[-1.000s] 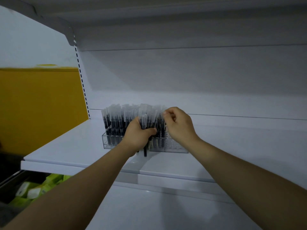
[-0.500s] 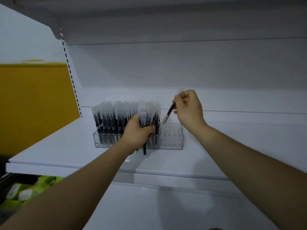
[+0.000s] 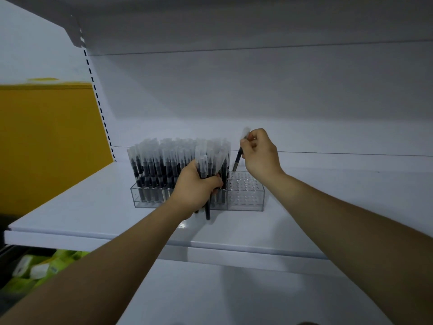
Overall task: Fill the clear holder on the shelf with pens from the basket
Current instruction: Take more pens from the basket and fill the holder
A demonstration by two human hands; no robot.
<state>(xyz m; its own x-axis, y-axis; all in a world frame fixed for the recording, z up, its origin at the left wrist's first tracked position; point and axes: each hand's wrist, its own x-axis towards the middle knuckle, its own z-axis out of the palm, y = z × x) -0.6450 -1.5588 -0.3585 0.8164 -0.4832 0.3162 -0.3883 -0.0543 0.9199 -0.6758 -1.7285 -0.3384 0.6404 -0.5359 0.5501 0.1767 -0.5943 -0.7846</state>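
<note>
One pen (image 3: 238, 159) is hanging tilted in my right hand (image 3: 261, 156), pinched near its clear cap, tip just above the empty right end of the clear holder (image 3: 246, 202) on the white shelf (image 3: 82, 207). My left hand (image 3: 194, 186) is gripping a bundle of pens (image 3: 202, 164) before the holder's packed left part.

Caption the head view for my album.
Right hand holds one pen above empty holes in the clear holder; left hand grips a pen bundle.
</note>
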